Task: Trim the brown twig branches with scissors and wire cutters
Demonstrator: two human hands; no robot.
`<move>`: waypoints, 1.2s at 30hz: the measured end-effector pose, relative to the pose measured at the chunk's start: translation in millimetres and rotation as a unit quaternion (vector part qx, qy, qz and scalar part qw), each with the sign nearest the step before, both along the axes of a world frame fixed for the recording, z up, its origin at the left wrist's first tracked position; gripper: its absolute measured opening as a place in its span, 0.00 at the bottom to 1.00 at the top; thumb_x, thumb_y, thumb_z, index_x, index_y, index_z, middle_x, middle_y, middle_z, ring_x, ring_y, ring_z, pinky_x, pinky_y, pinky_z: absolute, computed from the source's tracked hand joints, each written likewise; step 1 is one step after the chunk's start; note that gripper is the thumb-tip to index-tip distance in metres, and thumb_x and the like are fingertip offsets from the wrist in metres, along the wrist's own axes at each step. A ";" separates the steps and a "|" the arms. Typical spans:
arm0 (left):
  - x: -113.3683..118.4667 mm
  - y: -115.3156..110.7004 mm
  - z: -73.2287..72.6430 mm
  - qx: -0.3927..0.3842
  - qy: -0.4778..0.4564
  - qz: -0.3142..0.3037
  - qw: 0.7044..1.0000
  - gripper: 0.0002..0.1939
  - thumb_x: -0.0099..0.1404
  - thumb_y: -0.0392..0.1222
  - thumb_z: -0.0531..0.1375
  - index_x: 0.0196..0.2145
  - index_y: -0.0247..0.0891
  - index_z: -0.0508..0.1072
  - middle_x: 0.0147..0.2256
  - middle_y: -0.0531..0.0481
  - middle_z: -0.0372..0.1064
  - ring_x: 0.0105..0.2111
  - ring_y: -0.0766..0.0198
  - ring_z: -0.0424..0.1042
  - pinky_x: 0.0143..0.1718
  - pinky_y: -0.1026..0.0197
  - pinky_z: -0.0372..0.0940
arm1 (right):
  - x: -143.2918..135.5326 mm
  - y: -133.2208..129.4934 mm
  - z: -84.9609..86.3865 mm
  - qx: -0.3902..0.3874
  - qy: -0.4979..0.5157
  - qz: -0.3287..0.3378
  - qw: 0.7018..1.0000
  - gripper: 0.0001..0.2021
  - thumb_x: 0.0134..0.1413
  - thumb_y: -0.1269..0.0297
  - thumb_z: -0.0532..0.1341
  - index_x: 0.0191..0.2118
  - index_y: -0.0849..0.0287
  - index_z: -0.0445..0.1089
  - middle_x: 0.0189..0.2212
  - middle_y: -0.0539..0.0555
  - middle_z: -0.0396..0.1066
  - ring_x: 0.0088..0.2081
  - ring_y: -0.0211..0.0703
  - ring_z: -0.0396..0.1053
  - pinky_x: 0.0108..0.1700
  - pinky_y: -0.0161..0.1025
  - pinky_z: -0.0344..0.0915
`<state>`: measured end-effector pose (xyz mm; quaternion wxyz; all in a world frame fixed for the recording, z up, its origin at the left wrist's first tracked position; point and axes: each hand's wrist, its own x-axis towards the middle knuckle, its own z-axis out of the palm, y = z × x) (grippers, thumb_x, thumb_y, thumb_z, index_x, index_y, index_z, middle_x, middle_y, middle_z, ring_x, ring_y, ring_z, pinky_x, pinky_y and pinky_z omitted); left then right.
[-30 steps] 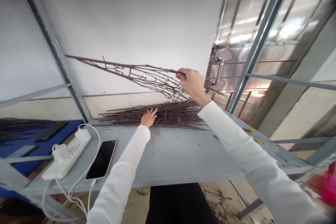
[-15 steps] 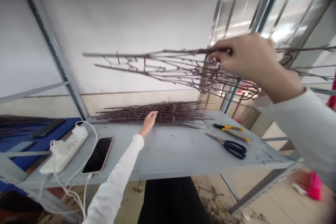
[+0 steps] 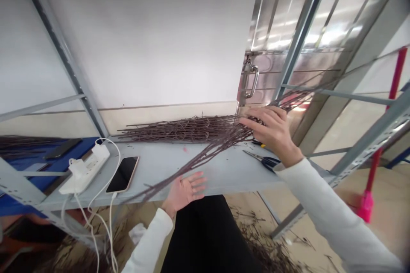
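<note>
Brown twigs in a long bundle slant across the grey table, from 2 o'clock beyond its edge down to 8 o'clock, counting from the tabletop's middle with 12 at the wall. At 2 o'clock the right hand holds the bundle, fingers curled over it. At 6 o'clock the left hand is spread wide, palm up, just beside the bundle's lower part; I cannot tell whether they touch. Towards 12, a flat pile of twigs lies along the back, partly behind the held ones. Scissors lie at 3 o'clock, partly hidden by the right hand and sleeve. At 9 o'clock sits a phone, with a white power strip farther out.
</note>
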<state>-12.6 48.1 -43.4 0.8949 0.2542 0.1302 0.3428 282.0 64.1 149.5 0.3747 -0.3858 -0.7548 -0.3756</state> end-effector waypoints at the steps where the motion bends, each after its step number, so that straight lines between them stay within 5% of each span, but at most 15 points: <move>1: -2.8 -4.5 -2.0 -0.003 -0.005 -0.002 1.000 0.34 0.67 0.62 0.42 0.47 0.32 0.73 0.44 0.39 0.75 0.37 0.57 0.76 0.38 0.55 0.68 | -0.3 3.8 -6.0 -0.008 0.012 0.000 1.000 0.16 0.60 0.71 0.50 0.36 0.44 0.74 0.42 0.49 0.74 0.48 0.41 0.68 0.52 0.45 0.58; 4: -1.0 -16.4 8.2 0.024 0.000 -0.038 0.999 0.42 0.63 0.69 0.40 0.46 0.29 0.74 0.44 0.35 0.74 0.37 0.53 0.75 0.37 0.52 0.69 | -2.8 16.7 -26.5 -0.044 0.028 -0.004 0.999 0.14 0.63 0.66 0.52 0.40 0.42 0.74 0.50 0.48 0.71 0.56 0.44 0.62 0.56 0.48 0.55; 7: 17.8 -22.8 34.7 0.078 0.050 -0.088 0.992 0.44 0.58 0.72 0.47 0.48 0.27 0.72 0.47 0.31 0.71 0.38 0.50 0.74 0.35 0.51 0.69 | -7.3 27.6 -47.8 -0.106 0.029 -0.020 0.994 0.15 0.63 0.67 0.52 0.43 0.40 0.73 0.53 0.48 0.69 0.58 0.43 0.61 0.58 0.49 0.54; 9: 34.4 -24.0 51.2 0.104 0.106 -0.038 0.988 0.30 0.58 0.61 0.59 0.47 0.31 0.71 0.41 0.39 0.73 0.32 0.61 0.73 0.30 0.62 0.68 | -9.2 31.6 -59.1 -0.119 0.057 -0.044 0.990 0.17 0.62 0.70 0.52 0.44 0.40 0.73 0.53 0.48 0.69 0.58 0.44 0.60 0.59 0.49 0.54; 12: 54.5 -25.5 64.2 0.130 0.149 0.076 0.977 0.21 0.52 0.48 0.68 0.40 0.38 0.68 0.25 0.56 0.67 0.17 0.77 0.59 0.15 0.74 0.50 | -8.3 31.7 -68.8 -0.088 0.126 -0.069 0.986 0.18 0.61 0.71 0.51 0.45 0.41 0.73 0.55 0.50 0.67 0.59 0.46 0.60 0.59 0.50 0.55; 17: 68.6 -35.9 62.5 0.228 0.199 0.180 0.936 0.22 0.55 0.54 0.65 0.40 0.43 0.60 0.23 0.60 0.63 0.13 0.78 0.45 0.12 0.72 0.39 | -10.1 16.9 -81.7 -0.047 0.310 0.011 0.949 0.23 0.59 0.63 0.53 0.61 0.48 0.57 0.59 0.60 0.58 0.57 0.49 0.62 0.54 0.52 0.63; 20: 72.5 -41.3 56.0 0.263 0.223 0.227 0.911 0.22 0.57 0.59 0.61 0.40 0.43 0.60 0.23 0.58 0.65 0.13 0.76 0.46 0.13 0.70 0.40 | -26.1 -6.2 -97.8 -0.096 0.501 0.100 0.854 0.31 0.57 0.57 0.56 0.63 0.49 0.45 0.61 0.63 0.53 0.50 0.47 0.67 0.47 0.48 0.68; 23: 75.0 -42.4 50.0 0.288 0.235 0.287 0.883 0.21 0.60 0.61 0.56 0.41 0.42 0.62 0.23 0.54 0.68 0.15 0.73 0.51 0.14 0.69 0.46 | -53.1 -38.1 -114.4 -0.222 0.660 0.163 0.698 0.23 0.58 0.49 0.52 0.58 0.50 0.54 0.56 0.60 0.59 0.44 0.45 0.71 0.42 0.46 0.71; 25: 75.8 -41.6 48.5 0.298 0.246 0.328 0.862 0.20 0.62 0.61 0.54 0.41 0.42 0.63 0.24 0.53 0.69 0.16 0.71 0.54 0.17 0.67 0.52 | -74.1 -58.0 -121.4 -0.363 0.666 0.211 0.617 0.22 0.58 0.45 0.50 0.52 0.52 0.61 0.50 0.59 0.66 0.41 0.47 0.72 0.38 0.45 0.72; 27: 75.6 -39.8 50.0 0.285 0.252 0.368 0.848 0.19 0.62 0.59 0.55 0.41 0.43 0.65 0.28 0.51 0.70 0.20 0.69 0.61 0.21 0.66 0.57 | -94.7 -71.7 -124.8 -0.473 0.619 0.243 0.578 0.20 0.56 0.45 0.54 0.48 0.52 0.65 0.45 0.56 0.70 0.40 0.47 0.72 0.36 0.43 0.72; 30: 73.5 -35.5 56.9 0.270 0.251 0.419 0.830 0.17 0.63 0.57 0.56 0.41 0.44 0.66 0.35 0.49 0.71 0.31 0.63 0.70 0.30 0.64 0.64 | -120.2 -78.2 -128.1 -0.507 0.582 0.262 0.579 0.15 0.55 0.48 0.57 0.41 0.52 0.66 0.38 0.51 0.71 0.33 0.41 0.70 0.32 0.38 0.70; 33: 70.8 -34.2 64.7 0.300 0.280 0.461 0.787 0.15 0.64 0.56 0.54 0.42 0.44 0.68 0.38 0.47 0.71 0.37 0.61 0.70 0.38 0.62 0.64 | -135.8 -75.6 -134.5 -0.454 0.597 0.235 0.618 0.14 0.57 0.48 0.54 0.34 0.53 0.61 0.24 0.46 0.65 0.20 0.35 0.61 0.21 0.34 0.61; 36: 71.2 -42.2 65.0 0.323 0.331 0.481 0.745 0.16 0.66 0.55 0.53 0.45 0.44 0.68 0.46 0.47 0.68 0.44 0.61 0.67 0.46 0.62 0.62 | -144.6 -73.8 -141.3 -0.367 0.629 0.190 0.659 0.15 0.59 0.49 0.52 0.29 0.53 0.56 0.17 0.42 0.55 0.18 0.34 0.54 0.20 0.33 0.55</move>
